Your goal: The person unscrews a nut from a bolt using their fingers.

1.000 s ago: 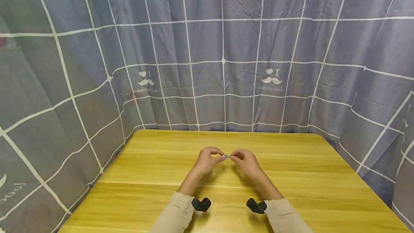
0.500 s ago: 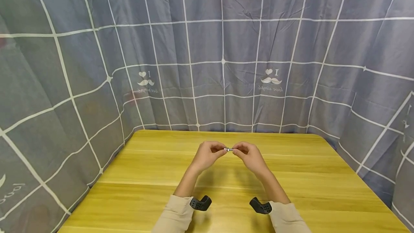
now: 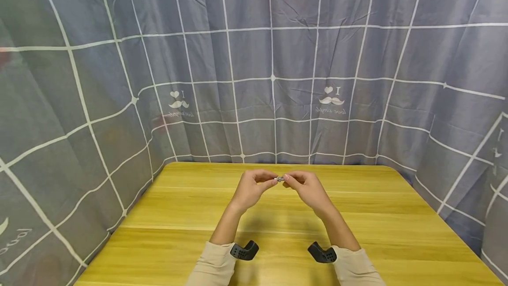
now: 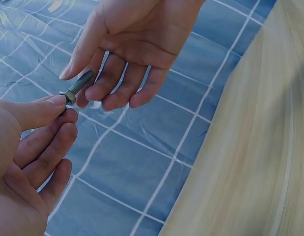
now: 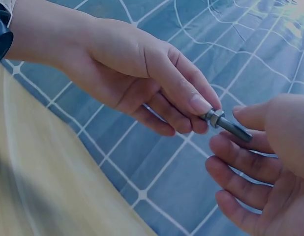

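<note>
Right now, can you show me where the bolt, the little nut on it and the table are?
Bolt (image 5: 235, 130): right wrist view, on its threaded shank.
Nut (image 5: 218, 118): right wrist view, on its metal side.
Table (image 3: 178, 206): head view, on its bare wooden top.

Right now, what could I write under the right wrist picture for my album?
Left hand pinches a metal bolt, with the right hand open by its tip, in front of a checked curtain.

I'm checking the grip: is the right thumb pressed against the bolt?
No: the thumb of the right hand stands apart from the bolt, which the left hand pinches.
</note>
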{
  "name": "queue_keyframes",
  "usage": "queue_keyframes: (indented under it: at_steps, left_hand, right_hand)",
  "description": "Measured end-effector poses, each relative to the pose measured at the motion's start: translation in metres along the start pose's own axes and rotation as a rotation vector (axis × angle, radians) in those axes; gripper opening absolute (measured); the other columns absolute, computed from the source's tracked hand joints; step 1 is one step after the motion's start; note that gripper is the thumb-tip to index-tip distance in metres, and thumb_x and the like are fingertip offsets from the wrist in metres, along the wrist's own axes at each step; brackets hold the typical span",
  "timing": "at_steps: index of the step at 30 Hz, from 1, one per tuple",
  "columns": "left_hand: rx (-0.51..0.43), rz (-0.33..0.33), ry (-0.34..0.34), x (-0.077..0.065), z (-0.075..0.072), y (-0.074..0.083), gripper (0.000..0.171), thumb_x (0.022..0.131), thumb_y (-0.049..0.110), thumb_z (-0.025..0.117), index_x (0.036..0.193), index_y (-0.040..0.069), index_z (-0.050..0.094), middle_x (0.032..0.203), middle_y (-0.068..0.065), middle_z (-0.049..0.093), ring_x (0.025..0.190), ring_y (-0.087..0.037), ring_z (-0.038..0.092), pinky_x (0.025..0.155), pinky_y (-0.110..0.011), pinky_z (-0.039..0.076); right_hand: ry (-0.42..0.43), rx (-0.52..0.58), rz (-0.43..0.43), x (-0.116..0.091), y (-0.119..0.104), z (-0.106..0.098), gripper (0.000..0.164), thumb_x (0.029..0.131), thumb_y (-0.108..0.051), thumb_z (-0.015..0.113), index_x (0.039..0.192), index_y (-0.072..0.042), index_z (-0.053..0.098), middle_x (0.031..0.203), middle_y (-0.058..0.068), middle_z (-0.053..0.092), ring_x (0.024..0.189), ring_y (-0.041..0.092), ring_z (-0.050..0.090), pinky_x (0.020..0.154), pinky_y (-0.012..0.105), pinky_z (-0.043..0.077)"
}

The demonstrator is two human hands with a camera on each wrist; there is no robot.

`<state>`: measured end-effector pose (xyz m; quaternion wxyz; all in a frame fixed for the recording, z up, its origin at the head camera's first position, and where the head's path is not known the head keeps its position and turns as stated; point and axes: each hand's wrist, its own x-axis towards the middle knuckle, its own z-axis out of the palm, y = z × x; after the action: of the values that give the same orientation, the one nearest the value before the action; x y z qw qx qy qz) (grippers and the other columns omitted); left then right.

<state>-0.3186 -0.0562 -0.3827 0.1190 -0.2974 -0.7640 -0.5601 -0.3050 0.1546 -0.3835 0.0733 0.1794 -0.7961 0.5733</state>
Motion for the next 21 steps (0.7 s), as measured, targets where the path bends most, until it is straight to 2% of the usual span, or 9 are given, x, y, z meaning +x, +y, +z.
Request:
queue_keyframes:
  at_steps: [1,8,15,21]
  left_hand:
    - [0.001,0.011,-0.003,0.0012,-0.0003,-0.0039,0.015,0.097,0.012,0.075,0.108,0.004,0.080,0.103,-0.006,0.077,0.101,-0.026,0.071,0.089,-0.048,0.057]
    - [-0.006,0.017,-0.016,0.0013,-0.0009,-0.0027,0.014,0.096,0.012,0.076,0.106,0.004,0.081,0.103,-0.005,0.077,0.100,-0.024,0.071,0.088,-0.047,0.057]
    - [0.015,0.032,-0.044,0.0002,-0.0027,-0.0041,0.014,0.097,0.011,0.075,0.107,0.003,0.081,0.102,-0.003,0.077,0.098,-0.021,0.071,0.087,-0.042,0.058]
    - [0.030,0.020,-0.059,0.0010,-0.0028,-0.0050,0.013,0.096,0.009,0.075,0.107,0.003,0.080,0.102,-0.002,0.077,0.099,-0.019,0.071,0.088,-0.039,0.057]
  right_hand:
    - [-0.004,-0.001,-0.001,0.0001,-0.0013,0.0005,0.029,0.106,-0.028,0.063,0.117,-0.005,0.076,0.103,0.008,0.074,0.101,0.025,0.067,0.097,0.055,0.049]
    - [-0.017,-0.012,-0.005,0.0010,-0.0020,0.0044,0.025,0.106,-0.024,0.063,0.109,-0.003,0.077,0.098,0.013,0.074,0.097,0.024,0.068,0.096,0.053,0.050]
    - [-0.009,-0.014,-0.061,-0.0002,-0.0019,0.0063,0.013,0.103,-0.017,0.067,0.106,-0.008,0.076,0.099,0.004,0.073,0.097,0.025,0.068,0.090,0.049,0.053]
    - [-0.003,-0.009,-0.076,-0.0004,-0.0028,0.0070,0.012,0.099,-0.011,0.073,0.109,-0.006,0.074,0.106,0.006,0.071,0.098,0.025,0.070,0.087,0.043,0.055]
